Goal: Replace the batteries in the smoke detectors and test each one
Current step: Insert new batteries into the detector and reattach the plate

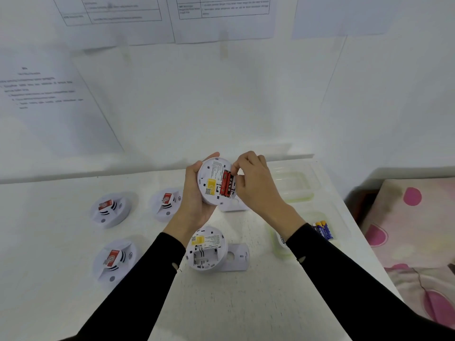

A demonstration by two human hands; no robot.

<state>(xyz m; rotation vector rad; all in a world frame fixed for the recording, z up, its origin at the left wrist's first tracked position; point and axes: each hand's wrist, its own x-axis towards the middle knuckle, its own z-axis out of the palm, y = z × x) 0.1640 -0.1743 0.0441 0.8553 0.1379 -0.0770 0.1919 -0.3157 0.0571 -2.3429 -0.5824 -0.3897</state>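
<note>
As the left hand (194, 193) grips a round white plastic smoke detector (213, 173) over the table (234, 303), none looks finished
Right hand (256, 183) pinches its red cylindrical batteries (226, 184); one emptied detector (205, 249), three tagged detectors (109, 209) untouched (blue batteries (323, 228) wait)

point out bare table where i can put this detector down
Bare: the near table edge between your sleeves, below the open detector; also the strip left of the left detectors. Crowded: the right side, with tubs and batteries.

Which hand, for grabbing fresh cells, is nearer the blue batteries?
Right. The right hand pinches a red battery up-left of the blue batteries; the left hand grips the held detector, farther left.
</note>
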